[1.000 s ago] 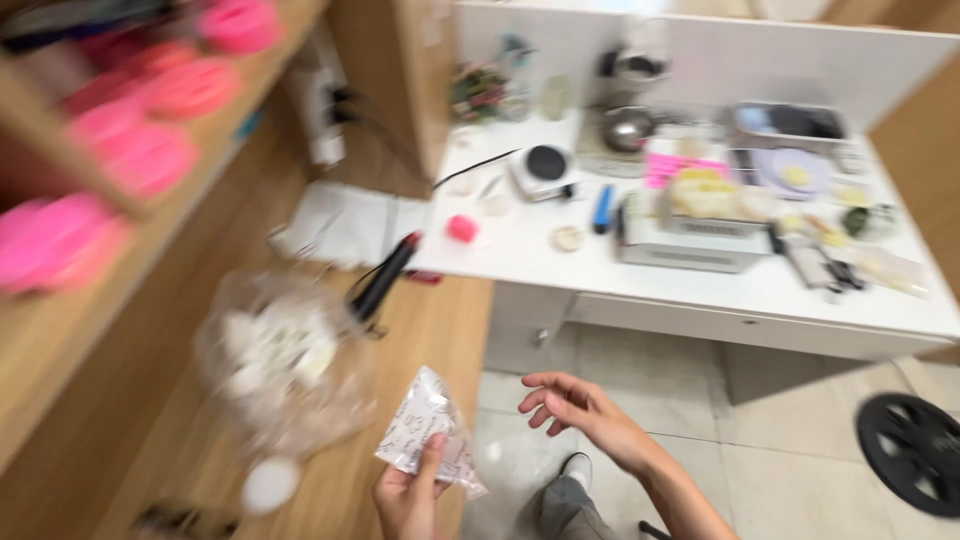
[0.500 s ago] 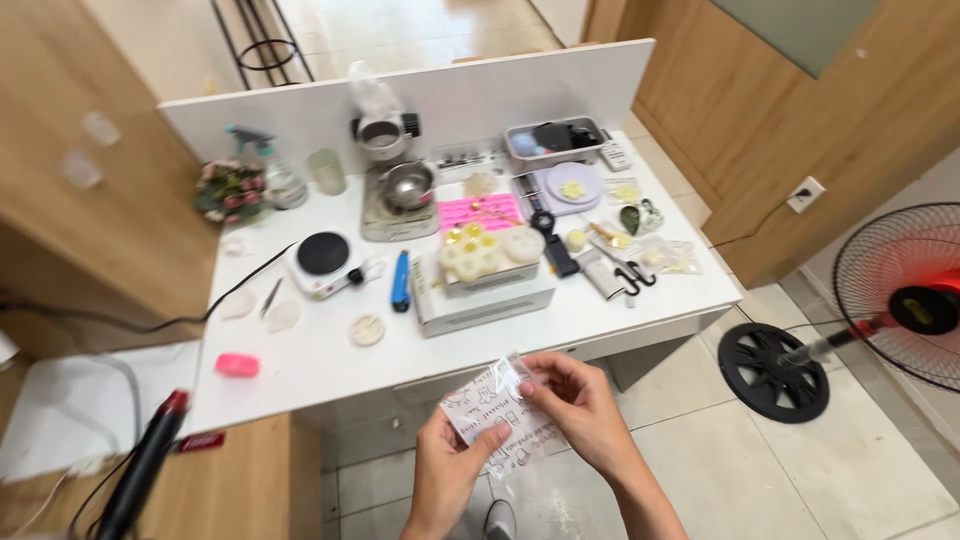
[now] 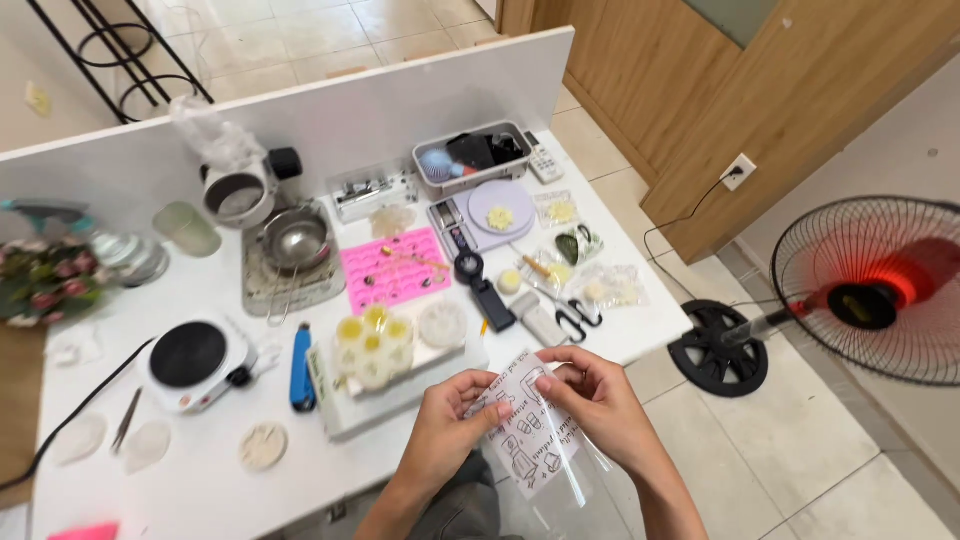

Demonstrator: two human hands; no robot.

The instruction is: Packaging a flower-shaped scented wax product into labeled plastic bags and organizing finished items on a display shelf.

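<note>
Fingertips of the left hand (image 3: 447, 418) and right hand (image 3: 598, 402) pinch together on the top edge of a clear printed bag (image 3: 533, 437), held in the air just in front of the white table (image 3: 210, 470). The thin, slippery film could slide from the pinch or tear if pulled unevenly. Nearby sit scissors (image 3: 572, 318) and a tray of yellow flower shapes (image 3: 375, 340).

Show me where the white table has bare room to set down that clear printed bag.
Bare white table lies along the near edge, between the round wax disc and the white box. Another patch sits between the hotplate and the metal tray. The right side, around the scissors and scale, is crowded.
</note>
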